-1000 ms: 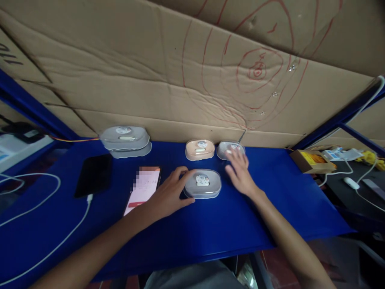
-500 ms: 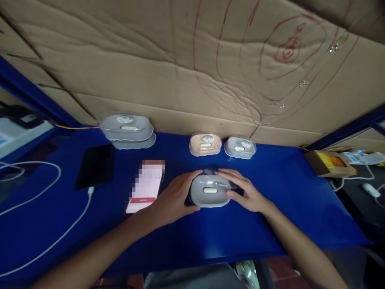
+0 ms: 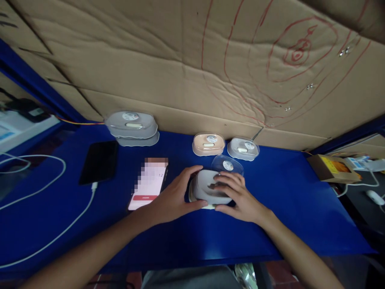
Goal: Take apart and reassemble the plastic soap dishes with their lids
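My left hand [image 3: 183, 195] grips the left side of a small grey plastic box [image 3: 206, 182], thumb along its front edge and fingers at its back left. Over the box's right part lies my right hand [image 3: 240, 196], fingertips reaching into it and thumb at its front; it grips that side. The box looks like a soap box. A pale strip shows beneath its front edge. Behind it stands a clear lid [image 3: 227, 163] with a round white sticker; I cannot tell if it is joined to the box. My right fingers hide part of the inside.
Along the cardboard wall [image 3: 144, 68] stand a peach box [image 3: 208, 149], a grey box [image 3: 243, 153] and a stack of grey boxes [image 3: 132, 130], with clear lids. A lit phone [image 3: 147, 186] and a black tablet [image 3: 99, 162] on a white cable lie left. An open carton [image 3: 333, 170] is right.
The clear lid has come off the top of the grey box and now shows behind it. My right hand has shifted over the box, fingers inside. The view has moved slightly left.
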The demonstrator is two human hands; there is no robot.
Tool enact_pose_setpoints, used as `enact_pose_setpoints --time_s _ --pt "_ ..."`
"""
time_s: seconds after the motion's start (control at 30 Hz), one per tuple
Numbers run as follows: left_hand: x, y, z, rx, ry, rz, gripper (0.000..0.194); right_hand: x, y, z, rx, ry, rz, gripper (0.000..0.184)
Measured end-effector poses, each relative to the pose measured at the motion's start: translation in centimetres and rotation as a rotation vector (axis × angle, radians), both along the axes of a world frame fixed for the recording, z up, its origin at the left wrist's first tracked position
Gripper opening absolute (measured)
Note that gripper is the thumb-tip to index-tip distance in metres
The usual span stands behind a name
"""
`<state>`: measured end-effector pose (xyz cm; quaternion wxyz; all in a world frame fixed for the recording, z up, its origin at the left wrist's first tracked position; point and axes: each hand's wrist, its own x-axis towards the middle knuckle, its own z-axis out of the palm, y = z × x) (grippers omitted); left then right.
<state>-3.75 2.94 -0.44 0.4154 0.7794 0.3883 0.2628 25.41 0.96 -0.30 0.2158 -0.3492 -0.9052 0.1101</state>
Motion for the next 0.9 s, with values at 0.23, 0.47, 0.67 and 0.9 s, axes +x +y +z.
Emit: enact_pose_setpoints --time_s 0.23,0.47,0.67,0.9 --pt "0.7 0.0 -1.2 0.073 0.268 0.011 0.11 -0.3 0.2 -0.4 -0.022 -0.028 -0.058 0.042" --pt "-0.4 -0.6 1.4 -0.007 0.485 -0.089 0.048 -0.1 0.1 0.0 -0.045 -0.144 -0.142 0.047" --pt "-1.2 -0.9 4.5 -0.383 0.276 -0.306 0.045 -0.6 0.0 -0.6 -0.012 -0.22 -0.14 0.045" --pt "-0.9 0.4 3.7 -0.701 -0.261 -0.055 0.053 0.1 -0.2 -0.6 0.028 0.152 -0.274 0.039"
